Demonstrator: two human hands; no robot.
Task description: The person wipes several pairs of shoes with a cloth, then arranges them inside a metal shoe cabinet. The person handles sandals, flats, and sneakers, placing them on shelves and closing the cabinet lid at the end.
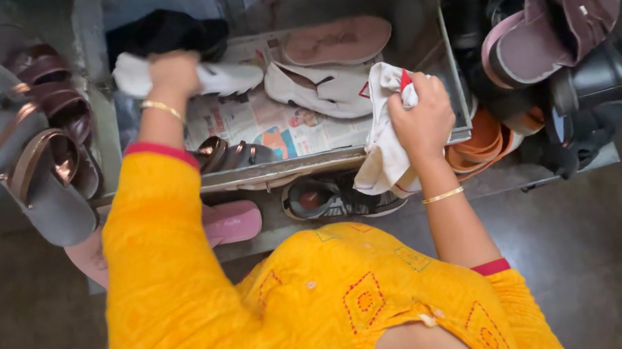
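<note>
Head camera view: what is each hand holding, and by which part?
The left hand grips a white shoe at its heel end on the rack shelf. The right hand holds a bunched white cloth by its upper part.

Soft white cloth [384, 144] — dull metal rack [284, 169], newspaper-lined.

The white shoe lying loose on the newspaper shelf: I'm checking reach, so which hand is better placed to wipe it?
Probably the right hand: it holds the white cloth beside that white shoe. The left hand grips another white shoe.
</note>
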